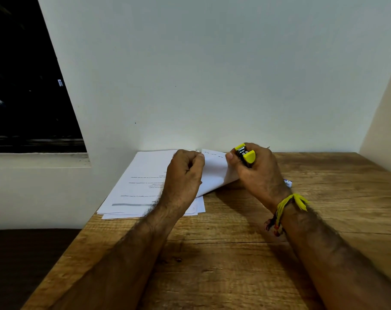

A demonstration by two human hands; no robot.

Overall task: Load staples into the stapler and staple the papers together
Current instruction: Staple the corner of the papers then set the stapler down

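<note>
Two hands raised, left hand pinching lifted paper; right hand fingers gripping stapler

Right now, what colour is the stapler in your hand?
Bright yellow with a silver metal middle; the stapler shows in the head view.

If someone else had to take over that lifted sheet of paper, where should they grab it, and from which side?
Probably the sheet's raised far edge, pinched from above between the two hands. The left hand pinches one side and the right hand, also holding the yellow stapler, pinches the other, so only that middle stretch is free; the rest droops toward the stack.
</note>
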